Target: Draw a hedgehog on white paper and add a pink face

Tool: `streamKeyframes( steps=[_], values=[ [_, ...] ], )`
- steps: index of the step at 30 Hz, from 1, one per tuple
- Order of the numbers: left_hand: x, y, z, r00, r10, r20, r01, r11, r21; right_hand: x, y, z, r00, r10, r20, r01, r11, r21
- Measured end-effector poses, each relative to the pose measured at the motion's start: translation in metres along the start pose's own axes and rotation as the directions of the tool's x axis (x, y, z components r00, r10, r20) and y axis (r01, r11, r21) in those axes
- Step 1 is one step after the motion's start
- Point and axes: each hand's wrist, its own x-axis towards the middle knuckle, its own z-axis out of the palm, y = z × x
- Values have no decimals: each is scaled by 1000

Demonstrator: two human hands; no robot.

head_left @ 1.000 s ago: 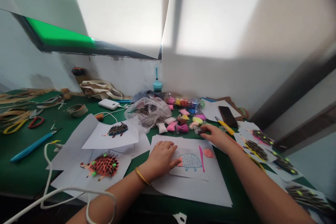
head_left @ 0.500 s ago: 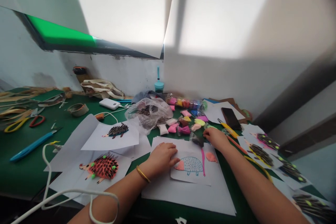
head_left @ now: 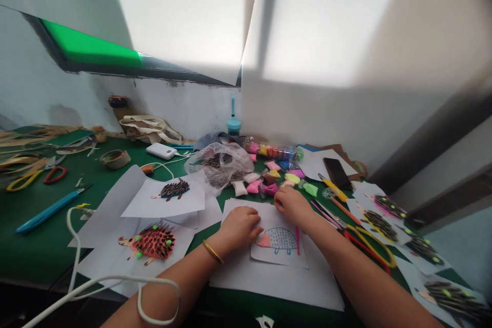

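My left hand (head_left: 242,226) lies on the white paper with its fingers spread, the fingertips at the left edge of the small hedgehog drawing (head_left: 282,241). That drawing has a blue dotted body, a pink clay face and a magenta strip (head_left: 297,241) on its right. My right hand (head_left: 287,202) is above the sheet's top edge, fingers bent together; what they hold, if anything, is hidden. Just behind it are small clay packets, among them a magenta one (head_left: 269,189) and a green one (head_left: 310,189).
Scissors (head_left: 346,225) lie beside my right forearm, with a phone (head_left: 337,173) behind them. Finished hedgehog pictures (head_left: 378,225) line the right side; a red one (head_left: 151,243) is at left. A white cable (head_left: 115,278) crosses my left forearm. A plastic bag (head_left: 221,164) sits behind.
My right hand has moved left, from beside the green packet to the sheet's top edge. The dark packet is now out of sight, and the scissors have come into view.
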Motion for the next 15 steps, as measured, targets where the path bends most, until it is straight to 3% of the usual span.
streamKeyframes(
  steps=[3,5,7,9,12,15],
  values=[
    [-3,-1,3,999,-13,-34,12,1000,-16,3,-1,-1,997,69,-44,-67,996,51],
    [-5,-2,6,998,-24,-55,22,999,-30,1,-5,-4,991,116,-66,-95,962,257],
    [-5,-3,8,997,-30,-71,27,999,-46,-5,-13,-7,977,209,-51,-145,815,561],
    [-5,-4,9,996,-32,-83,27,998,-59,-14,-22,-6,953,303,23,-204,582,787],
    [-6,-4,10,995,-27,-95,21,998,-65,-29,-33,-2,924,358,138,-265,334,905],
    [-6,-5,10,996,-12,-88,7,998,-67,-42,-39,3,907,374,194,-300,251,920]
  ],
)
